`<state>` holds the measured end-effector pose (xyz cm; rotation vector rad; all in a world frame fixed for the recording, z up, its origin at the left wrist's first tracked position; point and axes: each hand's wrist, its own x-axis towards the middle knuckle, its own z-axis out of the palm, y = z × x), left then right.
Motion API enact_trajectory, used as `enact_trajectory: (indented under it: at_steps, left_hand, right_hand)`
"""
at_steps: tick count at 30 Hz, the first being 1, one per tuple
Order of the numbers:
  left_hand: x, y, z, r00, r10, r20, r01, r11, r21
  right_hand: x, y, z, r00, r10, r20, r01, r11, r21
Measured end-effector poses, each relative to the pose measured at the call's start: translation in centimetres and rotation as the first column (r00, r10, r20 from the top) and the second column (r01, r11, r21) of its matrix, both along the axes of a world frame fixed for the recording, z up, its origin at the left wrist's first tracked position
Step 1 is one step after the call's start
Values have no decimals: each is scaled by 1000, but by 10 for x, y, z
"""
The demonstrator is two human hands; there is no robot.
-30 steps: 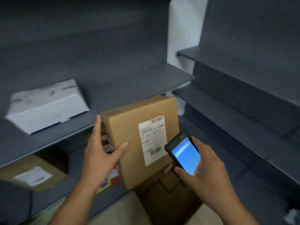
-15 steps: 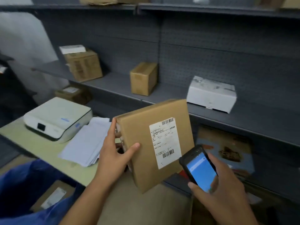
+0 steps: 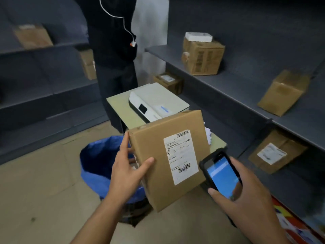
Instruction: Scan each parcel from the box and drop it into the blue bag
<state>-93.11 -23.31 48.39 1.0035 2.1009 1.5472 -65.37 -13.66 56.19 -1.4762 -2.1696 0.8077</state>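
Note:
My left hand grips a brown cardboard parcel by its left edge, thumb on the front face. A white shipping label with two barcodes faces me. My right hand holds a black handheld scanner with a lit blue screen, just right of the parcel's lower corner. The open blue bag stands on the floor, below and left of the parcel, partly hidden by my left hand and the parcel.
A person in dark clothes stands behind a small table carrying a white printer. Grey shelves on the right and left hold several cardboard boxes. Beige floor lies open at the lower left.
My view has swung left from the shelves to the table, the standing person and the blue bag. Both hands keep the same hold on parcel and scanner.

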Motion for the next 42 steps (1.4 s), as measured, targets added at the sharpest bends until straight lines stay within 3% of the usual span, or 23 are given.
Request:
enact_trajectory:
  at_steps: [6, 13, 21, 27, 32, 42]
  left_hand:
    - [-117, -36, -29, 994, 91, 55, -88, 995, -48]
    - [-205, -63, -56, 940, 296, 169, -289, 955, -61]
    - [-233, -63, -99, 824, 500, 265, -471, 866, -171]
    - [-240, -40, -160, 754, 608, 248, -539, 789, -297]
    - [-253, -12, -218, 706, 643, 297, -540, 760, -362]
    - [-299, 60, -334, 827, 509, 240, -325, 780, -534]
  right_hand:
    - [-137, -7, -21, 989, 140, -50, -140, 990, 0]
    - [-216, 0, -40, 977, 211, -26, -211, 977, -24]
    - [-249, 58, -81, 969, 245, -32, -247, 964, -93]
    - [-299, 104, -153, 923, 384, -13, -379, 904, -197]
    - [-325, 127, -200, 913, 409, 6, -400, 896, -194]
    - [-370, 125, -286, 907, 420, 11, -406, 884, -233]
